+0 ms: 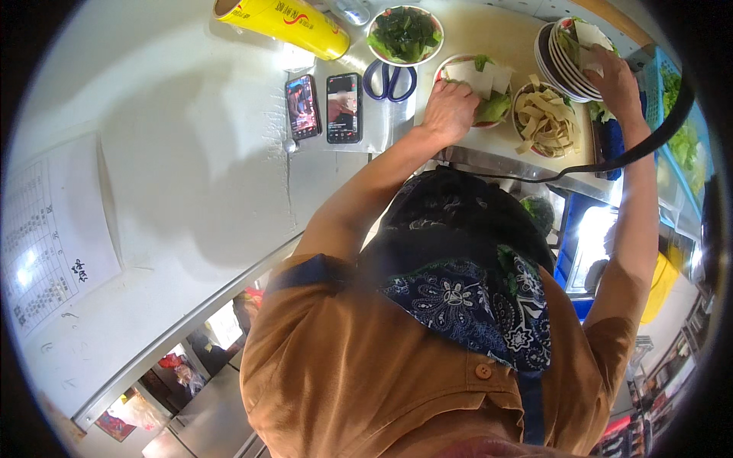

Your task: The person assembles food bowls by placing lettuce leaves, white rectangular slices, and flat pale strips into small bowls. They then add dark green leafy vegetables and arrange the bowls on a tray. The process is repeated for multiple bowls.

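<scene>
My left hand is closed, with curled fingers at the near left of a bowl. Flat white slices and green leaves lie in that bowl. What the fingertips grip is hidden. At the far right, my right hand reaches into the top of a tilted stack of bowls. Its fingers bend against a white slice beside green leaves; the hand covers their tips. Between my hands stands a bowl heaped with pale tan strips.
A bowl of dark leafy greens stands behind blue-handled scissors. Two phones and a yellow roll lie to the left. A blue basket of lettuce borders the right side. A dark strap crosses near my right forearm.
</scene>
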The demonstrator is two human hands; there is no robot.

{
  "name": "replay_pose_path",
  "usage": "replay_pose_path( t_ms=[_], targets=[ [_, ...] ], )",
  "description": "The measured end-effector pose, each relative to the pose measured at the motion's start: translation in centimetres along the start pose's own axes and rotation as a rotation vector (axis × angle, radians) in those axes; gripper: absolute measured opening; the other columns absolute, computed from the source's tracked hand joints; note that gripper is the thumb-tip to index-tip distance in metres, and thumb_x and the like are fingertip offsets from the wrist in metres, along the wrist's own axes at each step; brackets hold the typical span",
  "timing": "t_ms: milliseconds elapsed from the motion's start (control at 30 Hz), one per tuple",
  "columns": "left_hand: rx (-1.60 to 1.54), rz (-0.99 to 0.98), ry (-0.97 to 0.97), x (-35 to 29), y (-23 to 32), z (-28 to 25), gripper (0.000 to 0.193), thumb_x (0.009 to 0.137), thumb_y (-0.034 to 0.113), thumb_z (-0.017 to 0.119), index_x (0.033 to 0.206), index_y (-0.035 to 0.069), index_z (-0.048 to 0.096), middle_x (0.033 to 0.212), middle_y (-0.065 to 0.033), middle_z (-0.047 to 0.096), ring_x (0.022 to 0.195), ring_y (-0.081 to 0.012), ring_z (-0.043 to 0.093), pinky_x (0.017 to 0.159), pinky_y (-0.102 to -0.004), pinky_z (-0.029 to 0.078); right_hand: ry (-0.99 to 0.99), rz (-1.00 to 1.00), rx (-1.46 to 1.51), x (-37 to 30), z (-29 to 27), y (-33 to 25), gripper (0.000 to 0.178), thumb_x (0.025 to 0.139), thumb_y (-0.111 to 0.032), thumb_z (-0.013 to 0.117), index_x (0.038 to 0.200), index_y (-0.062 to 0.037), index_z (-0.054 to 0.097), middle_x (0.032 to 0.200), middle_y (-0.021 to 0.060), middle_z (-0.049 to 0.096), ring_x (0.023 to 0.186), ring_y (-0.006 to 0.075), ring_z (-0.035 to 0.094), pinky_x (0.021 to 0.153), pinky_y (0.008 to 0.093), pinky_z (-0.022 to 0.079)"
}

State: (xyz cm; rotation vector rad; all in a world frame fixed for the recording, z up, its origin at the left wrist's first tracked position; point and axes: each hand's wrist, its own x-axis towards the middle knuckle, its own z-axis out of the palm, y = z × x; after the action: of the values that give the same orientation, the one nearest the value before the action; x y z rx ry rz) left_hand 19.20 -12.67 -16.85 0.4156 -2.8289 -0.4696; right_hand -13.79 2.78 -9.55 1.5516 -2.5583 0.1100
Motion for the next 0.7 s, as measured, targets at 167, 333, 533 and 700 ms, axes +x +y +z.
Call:
replay_pose_path(
  t_ms=[167, 333, 533, 700],
  targets=[
    [0.005, -0.011, -0.020, 0.2, 0.4, -0.2, 0.019, 0.073, 0.012, 0.062, 0.091, 0.010, 0.066, 0.090, -0.0067, 0.059, 0.092, -0.0266, 0.057, 0.084, -0.0396, 0.039, 0.088, -0.022, -0.058, 0.8, -0.5, -0.3, 0.039, 0.076, -0.020, 0.068, 0.112, -0.0076, 0.058, 0.105, 0.0150, 0.059, 0.099, 0.0360, 0.057, 0.085, 0.0405, 0.047],
    [-0.039, -0.027, 0.022, -0.1, 0.3, -0.3, 0.020, 0.073, 0.013, 0.062, 0.093, 0.009, 0.067, 0.088, -0.0060, 0.060, 0.092, -0.0275, 0.056, 0.086, -0.0392, 0.039, 0.032, -0.016, 0.108, 1.7, -0.8, 0.2, 0.026, 0.077, -0.014, 0.065, 0.099, -0.0037, 0.057, 0.096, 0.0161, 0.058, 0.092, 0.0351, 0.058, 0.079, 0.0404, 0.047],
    [-0.109, -0.003, 0.198, -1.2, 0.1, -0.6, 0.016, 0.073, 0.007, 0.061, 0.088, 0.008, 0.068, 0.085, -0.0074, 0.062, 0.087, -0.0292, 0.057, 0.084, -0.0405, 0.042, 0.105, 0.039, 0.369, 0.1, -4.8, -2.7, 0.019, 0.082, -0.011, 0.063, 0.098, -0.0028, 0.057, 0.087, 0.0119, 0.061, 0.080, 0.0226, 0.062, 0.074, 0.0323, 0.048],
    [-0.144, -0.020, 0.284, -2.0, 0.0, -0.9, 0.016, 0.072, 0.004, 0.061, 0.086, 0.007, 0.068, 0.085, -0.0091, 0.063, 0.085, -0.0306, 0.058, 0.082, -0.0413, 0.044, -0.029, -0.074, 0.846, -0.1, -4.9, -8.9, 0.021, 0.083, -0.013, 0.062, 0.101, -0.0029, 0.057, 0.086, 0.0085, 0.064, 0.079, 0.0152, 0.060, 0.073, 0.0291, 0.048]
  ],
)
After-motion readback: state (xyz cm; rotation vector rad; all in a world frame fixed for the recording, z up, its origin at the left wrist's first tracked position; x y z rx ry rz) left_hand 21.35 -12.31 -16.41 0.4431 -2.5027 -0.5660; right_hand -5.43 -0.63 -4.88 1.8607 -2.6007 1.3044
